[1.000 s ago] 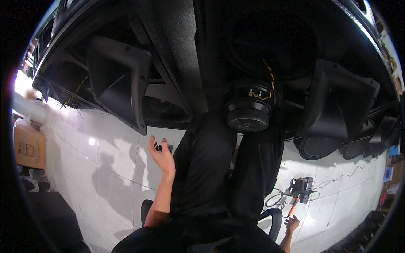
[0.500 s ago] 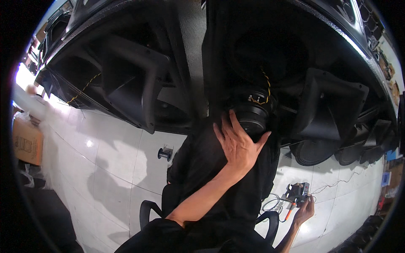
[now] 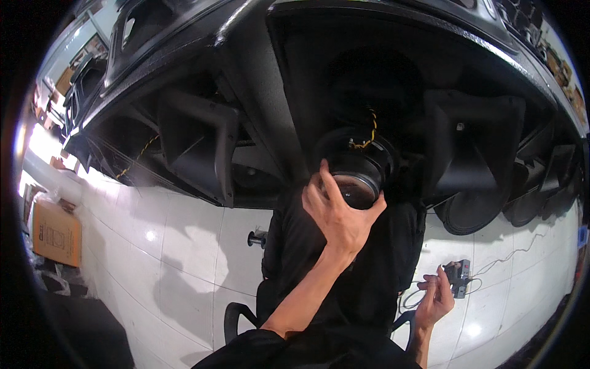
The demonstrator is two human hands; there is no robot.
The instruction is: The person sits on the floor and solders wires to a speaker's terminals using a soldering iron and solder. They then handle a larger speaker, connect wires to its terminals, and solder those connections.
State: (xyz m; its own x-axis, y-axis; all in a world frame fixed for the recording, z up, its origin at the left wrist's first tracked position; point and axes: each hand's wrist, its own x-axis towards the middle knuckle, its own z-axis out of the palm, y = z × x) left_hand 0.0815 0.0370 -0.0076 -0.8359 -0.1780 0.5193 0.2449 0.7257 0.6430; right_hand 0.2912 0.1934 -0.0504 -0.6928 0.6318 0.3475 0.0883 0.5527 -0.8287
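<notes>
My left hand (image 3: 342,221) is wrapped round the back of a black round speaker driver (image 3: 359,187), fingers on one side and thumb on the other. A twisted yellow and black wire (image 3: 373,126) runs from the driver's terminals up into the dark opening of a black speaker cabinet (image 3: 295,61). Low on the right, my right hand (image 3: 435,298) has its fingers curled together beside a dark power strip (image 3: 460,280). What those fingers hold, if anything, cannot be made out. A thin cable (image 3: 410,301) loops next to this hand.
Black horn flares (image 3: 473,147) flank the opening. Another cabinet at the left has a horn (image 3: 200,144) and a dangling yellow wire (image 3: 136,157). A wire spool (image 3: 255,238) lies on the white tiled floor (image 3: 184,258). Cardboard box (image 3: 56,234) at far left; chair armrests (image 3: 236,317) beside me.
My left hand has gone from resting spread on the driver to gripping it. My right hand has shifted left off the power strip; the orange-handled tool beside it no longer shows. The view has turned.
</notes>
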